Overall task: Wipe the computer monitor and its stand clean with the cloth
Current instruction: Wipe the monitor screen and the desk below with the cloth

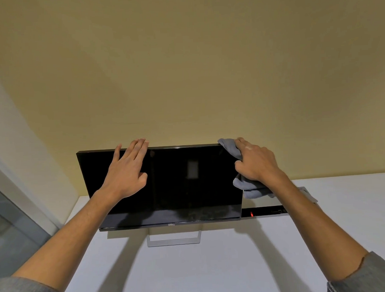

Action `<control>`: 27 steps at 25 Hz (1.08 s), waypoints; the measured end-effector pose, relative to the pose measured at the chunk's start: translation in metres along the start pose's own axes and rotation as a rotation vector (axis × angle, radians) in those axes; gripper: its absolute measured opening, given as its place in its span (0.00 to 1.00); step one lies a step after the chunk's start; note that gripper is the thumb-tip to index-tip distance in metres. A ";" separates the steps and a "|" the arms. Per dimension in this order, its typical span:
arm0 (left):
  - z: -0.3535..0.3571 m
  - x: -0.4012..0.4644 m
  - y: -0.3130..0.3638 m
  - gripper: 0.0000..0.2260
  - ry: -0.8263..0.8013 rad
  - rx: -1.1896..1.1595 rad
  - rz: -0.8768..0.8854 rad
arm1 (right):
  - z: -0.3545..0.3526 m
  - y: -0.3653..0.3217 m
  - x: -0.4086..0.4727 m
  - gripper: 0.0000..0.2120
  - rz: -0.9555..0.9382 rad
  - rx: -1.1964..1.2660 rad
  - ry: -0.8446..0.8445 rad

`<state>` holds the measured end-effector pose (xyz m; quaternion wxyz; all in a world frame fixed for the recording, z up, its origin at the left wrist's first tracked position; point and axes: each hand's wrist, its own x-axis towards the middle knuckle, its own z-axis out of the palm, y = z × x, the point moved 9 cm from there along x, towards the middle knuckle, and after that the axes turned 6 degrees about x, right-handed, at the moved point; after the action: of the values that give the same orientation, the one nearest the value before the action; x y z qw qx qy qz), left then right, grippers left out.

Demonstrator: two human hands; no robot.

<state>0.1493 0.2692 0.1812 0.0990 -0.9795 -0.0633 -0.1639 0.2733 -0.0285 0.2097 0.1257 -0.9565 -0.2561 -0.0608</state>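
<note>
A black monitor (pixel 178 190) with its screen off stands on a white desk, and its silver stand (pixel 174 240) shows below the bottom bezel. My left hand (pixel 126 170) lies flat on the upper left part of the screen, its fingertips reaching over the top edge. My right hand (pixel 255 160) grips a grey cloth (pixel 230 148) against the monitor's top right corner. More of the cloth hangs below that hand, beside the right edge.
The white desk (pixel 214 266) runs up to a yellow wall (pixel 183 69). Behind the monitor's right side lies a flat dark device (pixel 265 211) with a small red light. A window edge (pixel 14 220) is at the left.
</note>
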 end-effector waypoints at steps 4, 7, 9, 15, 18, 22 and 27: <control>0.006 -0.008 -0.021 0.39 -0.008 0.012 0.000 | 0.000 -0.012 0.006 0.19 0.021 0.000 0.006; 0.010 -0.015 -0.035 0.39 -0.015 0.013 0.001 | -0.003 -0.028 0.008 0.15 0.057 -0.002 0.042; 0.012 -0.018 -0.044 0.39 -0.023 0.009 0.003 | -0.006 -0.037 0.010 0.12 0.096 -0.015 0.073; 0.013 -0.023 -0.073 0.39 -0.009 0.016 0.027 | -0.003 -0.076 0.009 0.12 0.124 -0.085 0.113; 0.013 -0.027 -0.088 0.39 -0.011 0.020 0.037 | 0.015 -0.138 0.007 0.13 -0.005 -0.045 0.079; 0.014 -0.042 -0.118 0.39 -0.017 0.030 0.003 | 0.043 -0.224 0.013 0.23 -0.096 -0.038 0.014; 0.020 -0.067 -0.157 0.40 -0.026 0.000 -0.042 | 0.068 -0.308 0.024 0.29 -0.185 -0.015 -0.024</control>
<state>0.0681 0.4196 0.1671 0.0945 -0.9799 -0.0853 -0.1533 0.1420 0.2593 0.2127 0.1094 -0.9303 -0.3445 -0.0624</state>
